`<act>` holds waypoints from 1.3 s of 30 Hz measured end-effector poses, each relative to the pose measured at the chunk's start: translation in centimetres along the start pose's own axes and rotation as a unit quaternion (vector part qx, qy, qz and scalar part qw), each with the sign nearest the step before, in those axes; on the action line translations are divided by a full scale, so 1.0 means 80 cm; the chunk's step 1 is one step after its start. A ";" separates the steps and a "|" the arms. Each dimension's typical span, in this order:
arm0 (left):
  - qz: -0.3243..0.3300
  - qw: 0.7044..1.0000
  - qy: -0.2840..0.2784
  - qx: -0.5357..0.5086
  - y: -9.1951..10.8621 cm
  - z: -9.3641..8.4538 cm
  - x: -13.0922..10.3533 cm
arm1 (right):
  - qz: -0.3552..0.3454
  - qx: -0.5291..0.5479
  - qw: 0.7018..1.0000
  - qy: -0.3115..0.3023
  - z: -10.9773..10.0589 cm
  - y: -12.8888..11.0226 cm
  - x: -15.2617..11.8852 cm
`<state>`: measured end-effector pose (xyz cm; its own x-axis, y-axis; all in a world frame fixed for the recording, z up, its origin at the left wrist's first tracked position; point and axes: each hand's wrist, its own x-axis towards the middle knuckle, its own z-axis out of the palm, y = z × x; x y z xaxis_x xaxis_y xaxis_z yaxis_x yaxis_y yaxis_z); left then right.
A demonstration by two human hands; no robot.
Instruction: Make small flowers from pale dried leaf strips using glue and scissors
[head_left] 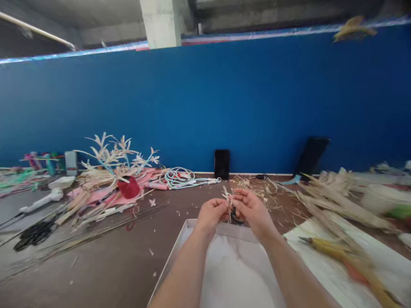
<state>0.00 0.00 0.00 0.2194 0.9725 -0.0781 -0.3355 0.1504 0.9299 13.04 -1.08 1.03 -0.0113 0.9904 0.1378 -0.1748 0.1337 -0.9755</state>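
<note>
My left hand (210,214) and my right hand (253,210) meet above the far edge of a shallow white box lid (221,273). Between their fingertips is a small piece of pale dried-leaf strips (227,196), with thin ends sticking up and hanging down. Both hands are closed in a pinch on it. A dark object (236,217) shows beneath the fingers of my right hand; blur hides what it is and whether that hand holds it.
A yellow-handled tool (340,254) lies on paper at right, near dried husks (346,205). A phone (221,164) leans on the blue partition (199,102). Left are pale leaf flowers (107,154), a red cup-shaped piece (129,187), a white glue gun (53,194) and coiled cord (180,177).
</note>
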 end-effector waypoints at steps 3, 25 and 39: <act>-0.006 1.000 -0.004 0.000 0.002 0.000 0.000 | 0.002 -0.004 1.000 0.007 0.002 -0.001 0.002; 0.085 0.994 0.020 0.069 0.008 -0.002 -0.004 | 0.002 0.013 0.997 0.080 0.003 -0.008 -0.003; 0.097 0.990 0.033 0.098 0.009 0.000 -0.006 | 0.000 0.005 0.995 0.103 0.004 -0.012 -0.004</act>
<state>-0.31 -0.34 0.70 0.1066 0.9900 0.0919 -0.1794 -0.0718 0.9812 12.94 -1.51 2.02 0.1912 0.9765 0.0996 -0.1838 0.1353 -0.9736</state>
